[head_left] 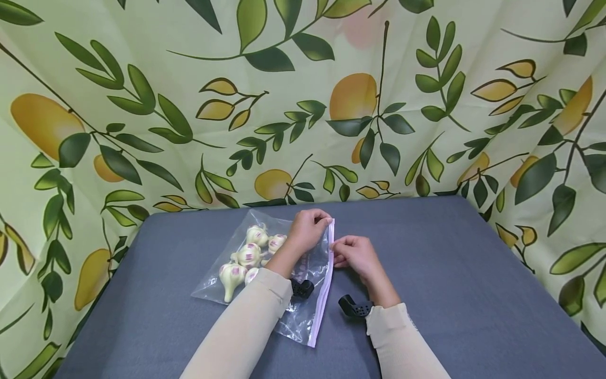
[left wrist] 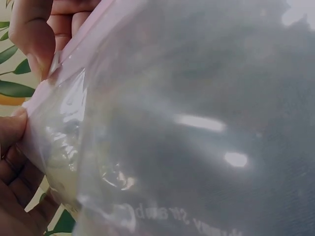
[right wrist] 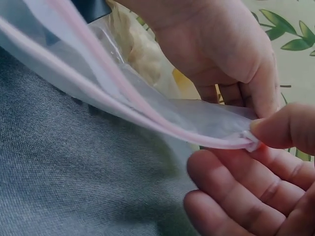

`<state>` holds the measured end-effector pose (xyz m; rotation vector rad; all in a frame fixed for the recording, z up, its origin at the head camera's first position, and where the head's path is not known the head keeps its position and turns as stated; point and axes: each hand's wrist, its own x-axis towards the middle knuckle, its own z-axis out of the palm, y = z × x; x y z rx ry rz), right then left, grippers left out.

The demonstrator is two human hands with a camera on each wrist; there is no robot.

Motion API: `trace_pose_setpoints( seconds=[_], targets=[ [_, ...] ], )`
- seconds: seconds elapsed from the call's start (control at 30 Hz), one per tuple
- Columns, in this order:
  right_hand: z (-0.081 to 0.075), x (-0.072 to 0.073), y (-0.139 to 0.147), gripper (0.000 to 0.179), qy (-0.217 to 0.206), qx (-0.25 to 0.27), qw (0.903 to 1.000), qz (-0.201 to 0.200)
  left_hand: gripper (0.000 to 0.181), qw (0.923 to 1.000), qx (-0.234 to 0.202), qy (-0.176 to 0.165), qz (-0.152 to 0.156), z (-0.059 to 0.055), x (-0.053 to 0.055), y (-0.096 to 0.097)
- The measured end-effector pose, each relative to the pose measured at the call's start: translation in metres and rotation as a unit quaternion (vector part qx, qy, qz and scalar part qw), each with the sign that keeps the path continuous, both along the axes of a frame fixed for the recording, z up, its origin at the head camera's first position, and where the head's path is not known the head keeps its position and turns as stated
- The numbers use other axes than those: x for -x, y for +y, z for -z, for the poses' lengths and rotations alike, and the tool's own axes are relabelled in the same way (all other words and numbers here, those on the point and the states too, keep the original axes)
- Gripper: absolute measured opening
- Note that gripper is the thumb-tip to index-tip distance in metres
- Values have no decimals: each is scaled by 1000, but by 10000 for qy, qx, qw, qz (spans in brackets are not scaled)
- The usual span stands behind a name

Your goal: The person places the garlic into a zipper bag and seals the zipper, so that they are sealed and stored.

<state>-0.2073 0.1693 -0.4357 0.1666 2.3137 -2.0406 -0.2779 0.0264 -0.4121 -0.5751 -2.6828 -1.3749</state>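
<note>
A clear zip bag (head_left: 213, 281) lies on the table with several garlic bulbs (head_left: 248, 255) inside. Its pink zip strip (head_left: 323, 300) faces right. My left hand (head_left: 307, 231) reaches across the bag and pinches the strip's far end. Just nearer, my right hand (head_left: 357, 255) holds a small white slider (right wrist: 252, 142) between thumb and fingers. In the right wrist view, the two pink edges stand apart and meet at the slider. Both hands appear close together in the left wrist view, along the strip.
A dark grey cloth covers the table (head_left: 426, 263). Behind and beside it hangs a leaf-and-fruit curtain (head_left: 303, 131). A black wrist mount (head_left: 355, 306) sits at the right wrist, and another (head_left: 301, 288) at the left wrist above the bag.
</note>
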Motion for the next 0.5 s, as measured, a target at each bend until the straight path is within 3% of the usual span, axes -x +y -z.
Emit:
trace_pose_setpoints(
  seconds=[0.27, 0.5],
  targets=[
    [-1, 0, 2, 16, -257, -236, 9972, -667, 13, 9995, -190, -40, -236, -1, 2, -2],
    [-2, -5, 3, 17, -255, -641, 9877, -1402, 14, 9990, -245, -13, -367, 2, 5, -5]
  ],
)
